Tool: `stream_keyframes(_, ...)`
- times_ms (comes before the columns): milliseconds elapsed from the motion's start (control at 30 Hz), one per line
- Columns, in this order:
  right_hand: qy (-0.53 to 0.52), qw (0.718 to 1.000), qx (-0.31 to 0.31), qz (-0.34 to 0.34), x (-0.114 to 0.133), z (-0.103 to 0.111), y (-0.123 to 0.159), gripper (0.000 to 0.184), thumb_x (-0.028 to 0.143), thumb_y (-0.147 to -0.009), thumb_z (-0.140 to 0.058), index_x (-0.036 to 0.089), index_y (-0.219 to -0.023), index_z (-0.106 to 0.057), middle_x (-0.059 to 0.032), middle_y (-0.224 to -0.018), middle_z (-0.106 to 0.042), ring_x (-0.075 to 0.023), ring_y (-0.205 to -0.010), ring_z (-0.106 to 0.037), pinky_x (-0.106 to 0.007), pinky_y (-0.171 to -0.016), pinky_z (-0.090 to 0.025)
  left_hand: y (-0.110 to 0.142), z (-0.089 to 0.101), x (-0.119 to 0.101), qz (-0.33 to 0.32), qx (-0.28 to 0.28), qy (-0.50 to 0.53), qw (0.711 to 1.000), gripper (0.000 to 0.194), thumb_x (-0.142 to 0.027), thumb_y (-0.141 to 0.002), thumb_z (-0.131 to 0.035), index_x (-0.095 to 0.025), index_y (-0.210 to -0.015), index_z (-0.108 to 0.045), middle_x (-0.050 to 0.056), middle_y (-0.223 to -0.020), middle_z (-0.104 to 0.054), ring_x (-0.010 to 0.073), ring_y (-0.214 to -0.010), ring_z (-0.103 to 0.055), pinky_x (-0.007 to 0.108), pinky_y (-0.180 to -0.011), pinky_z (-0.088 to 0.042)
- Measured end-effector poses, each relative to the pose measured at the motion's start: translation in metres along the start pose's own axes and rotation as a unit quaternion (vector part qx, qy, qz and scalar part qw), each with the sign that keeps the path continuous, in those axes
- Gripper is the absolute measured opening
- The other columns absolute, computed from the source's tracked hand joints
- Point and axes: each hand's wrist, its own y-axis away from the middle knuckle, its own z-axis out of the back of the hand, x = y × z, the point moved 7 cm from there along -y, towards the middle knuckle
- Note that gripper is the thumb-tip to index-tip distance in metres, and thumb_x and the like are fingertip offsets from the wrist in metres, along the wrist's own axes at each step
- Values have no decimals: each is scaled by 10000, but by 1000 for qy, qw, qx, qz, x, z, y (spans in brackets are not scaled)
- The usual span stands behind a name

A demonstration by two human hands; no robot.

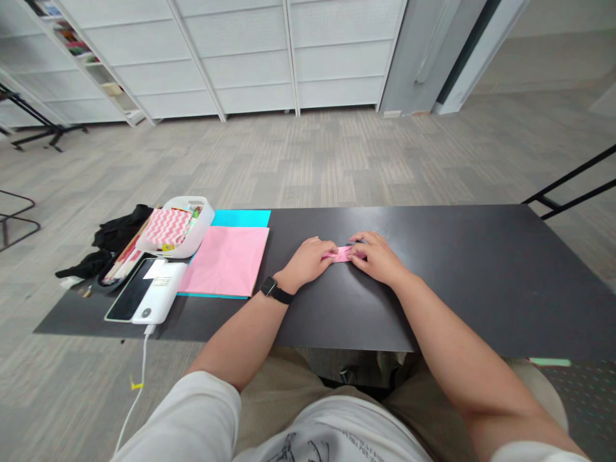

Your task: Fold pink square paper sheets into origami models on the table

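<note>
A small folded piece of pink paper (pixel 342 255) lies on the dark table in front of me, stretched between both hands. My left hand (pixel 310 260) has its fingers closed on the paper's left end; a black watch is on that wrist. At the right end, my right hand (pixel 375 256) pinches the paper between thumb and fingers. The fingertips cover both ends, so the full folded shape is hidden. Left of my hands lies a stack of pink paper sheets (pixel 228 260), with a blue sheet (pixel 243 218) showing beneath.
A white basket (pixel 205 221) with a pink zigzag-patterned packet stands at the left. Near it lie a phone (pixel 132 292), a white power bank (pixel 161 298) with a cable over the front edge, a dark tray and black cloth (pixel 120 229). The dark table (pixel 462 276) extends right.
</note>
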Motion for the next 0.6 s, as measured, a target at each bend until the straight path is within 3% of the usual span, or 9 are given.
stream_keyframes(233, 32, 999, -11, -22, -2, -1, -1, 123, 264, -936, -658, 260, -886, -770, -105, -1348, -653, -320, -1264, -591, -571, -1155, -432, 1, 0, -2, -26, 4, 5, 1000, 196, -150, -1017, -581, -245, -1048, -750, 26, -1152, -811, 218, -1120, -723, 480, -1182, -429)
stream_keyframes(600, 43, 997, -43, -38, -8, 0, -3, 78, 233, -898, -685, 257, -912, -757, -108, -1278, -659, -318, -1224, -623, -541, -1106, -464, 0, -5, -5, -72, 5, -40, 997, 295, -232, -1082, -543, -291, -1179, -816, 34, -1348, -766, 217, -1175, -694, 437, -1078, -491)
